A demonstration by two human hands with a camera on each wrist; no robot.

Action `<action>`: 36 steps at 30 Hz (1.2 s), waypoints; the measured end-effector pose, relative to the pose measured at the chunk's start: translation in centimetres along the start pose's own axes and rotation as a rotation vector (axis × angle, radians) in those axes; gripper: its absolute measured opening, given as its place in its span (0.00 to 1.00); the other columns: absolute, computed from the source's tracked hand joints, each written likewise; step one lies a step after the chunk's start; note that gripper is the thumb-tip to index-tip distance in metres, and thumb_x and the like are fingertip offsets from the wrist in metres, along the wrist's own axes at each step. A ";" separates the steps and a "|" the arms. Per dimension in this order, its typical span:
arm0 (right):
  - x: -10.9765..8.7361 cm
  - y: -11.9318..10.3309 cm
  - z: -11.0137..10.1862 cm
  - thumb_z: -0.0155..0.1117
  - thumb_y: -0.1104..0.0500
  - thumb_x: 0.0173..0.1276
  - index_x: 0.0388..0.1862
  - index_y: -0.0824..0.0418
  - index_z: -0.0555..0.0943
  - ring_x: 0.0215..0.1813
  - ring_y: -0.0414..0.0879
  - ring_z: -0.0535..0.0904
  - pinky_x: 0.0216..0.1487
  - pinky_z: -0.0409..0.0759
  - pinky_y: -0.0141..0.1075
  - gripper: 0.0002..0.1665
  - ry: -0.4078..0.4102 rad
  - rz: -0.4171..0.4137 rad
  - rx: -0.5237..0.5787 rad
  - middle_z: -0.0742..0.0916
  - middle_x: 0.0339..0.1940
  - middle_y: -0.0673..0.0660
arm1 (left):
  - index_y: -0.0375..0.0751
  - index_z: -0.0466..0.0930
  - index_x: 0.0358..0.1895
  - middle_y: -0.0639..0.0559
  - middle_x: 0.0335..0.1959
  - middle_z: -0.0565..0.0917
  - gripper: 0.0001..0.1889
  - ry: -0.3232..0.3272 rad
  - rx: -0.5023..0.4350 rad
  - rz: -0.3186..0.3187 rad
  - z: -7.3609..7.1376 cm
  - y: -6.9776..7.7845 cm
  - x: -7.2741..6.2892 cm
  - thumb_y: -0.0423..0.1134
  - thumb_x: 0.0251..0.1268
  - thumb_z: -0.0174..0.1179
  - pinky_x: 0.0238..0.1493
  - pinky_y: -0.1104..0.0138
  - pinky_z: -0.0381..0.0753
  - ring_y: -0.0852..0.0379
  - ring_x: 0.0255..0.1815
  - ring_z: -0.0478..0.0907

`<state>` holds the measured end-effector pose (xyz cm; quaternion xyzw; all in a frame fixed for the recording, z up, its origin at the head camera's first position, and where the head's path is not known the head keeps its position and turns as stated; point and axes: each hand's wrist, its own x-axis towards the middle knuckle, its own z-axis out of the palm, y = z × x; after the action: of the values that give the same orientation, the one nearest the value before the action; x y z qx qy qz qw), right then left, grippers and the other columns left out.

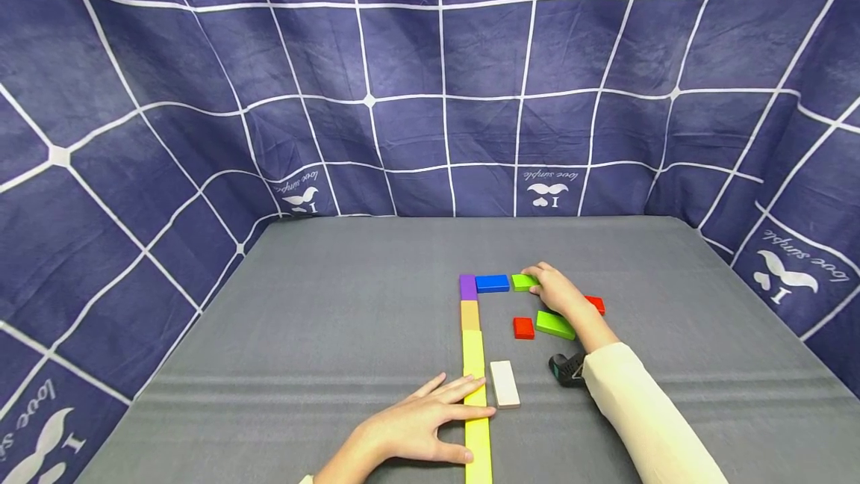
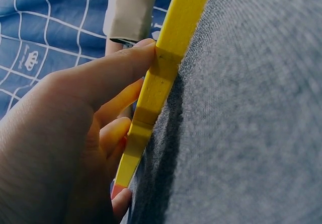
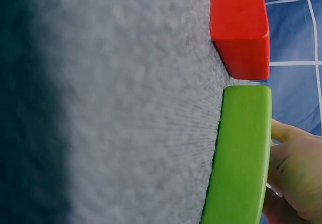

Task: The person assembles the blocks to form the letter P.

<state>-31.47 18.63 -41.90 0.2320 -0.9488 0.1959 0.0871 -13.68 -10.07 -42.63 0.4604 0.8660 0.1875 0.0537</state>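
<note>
A row of yellow blocks (image 1: 475, 353) runs away from the front edge, with a tan block (image 1: 469, 315) and a purple block (image 1: 467, 287) at its far end. My left hand (image 1: 419, 424) rests across the yellow row, fingers spread; in the left wrist view the thumb touches a yellow block (image 2: 173, 27) along its side. A blue block (image 1: 493, 284) extends rightward from the purple one. Just right of it, across a small gap, my right hand (image 1: 556, 291) pinches the right end of a green block (image 1: 522, 282). Its fingertips are partly hidden.
Near the right forearm lie a small red block (image 1: 523, 328), a second green block (image 1: 555, 325) and another red block (image 1: 595, 305), partly covered. A white block (image 1: 505, 384) sits beside the yellow row. A black device (image 1: 567, 370) lies by the right sleeve.
</note>
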 end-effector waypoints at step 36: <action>-0.6 -1.1 -0.3 0.57 0.62 0.64 0.57 0.67 0.72 0.51 0.62 0.72 0.51 0.72 0.55 0.22 -0.099 0.125 0.054 0.77 0.48 0.68 | 0.67 0.61 0.65 0.59 0.71 0.57 0.28 0.001 -0.014 -0.005 -0.1 0.1 0.0 0.59 0.59 0.51 0.69 0.52 0.53 0.59 0.73 0.50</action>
<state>-30.40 18.15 -41.38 0.1838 -0.9590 0.2148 0.0214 -13.66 -10.04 -42.53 0.4577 0.8659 0.1938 0.0572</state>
